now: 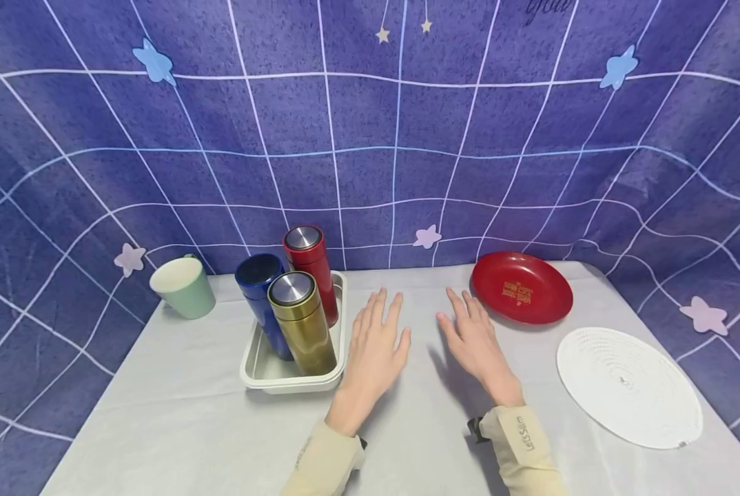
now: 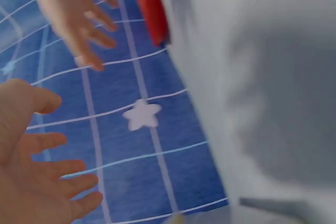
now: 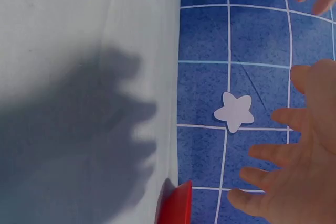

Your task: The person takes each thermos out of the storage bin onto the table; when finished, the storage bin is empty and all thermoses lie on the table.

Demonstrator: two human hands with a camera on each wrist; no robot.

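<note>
My left hand [image 1: 375, 348] hovers over the table just right of a white tray [image 1: 283, 387], fingers spread and holding nothing. In that tray stand three lidded flasks: a blue flask [image 1: 269, 317], a gold flask [image 1: 308, 337] and a red flask [image 1: 315, 275]. Over the middle right of the table is my right hand [image 1: 477, 344], its fingers extended and nothing in them. Its fingertips come near a red plate [image 1: 521, 288] with gold markings. Both wrist views show the palms bare, with the right hand's shadow [image 3: 105, 129] on the cloth.
A pale green mug [image 1: 187, 289] stands at the back left. On the right lies a round white woven mat [image 1: 630, 387]. Light grey cloth [image 1: 178, 427] covers the table, and a blue curtain [image 1: 370, 172] with grid lines and stars hangs behind it.
</note>
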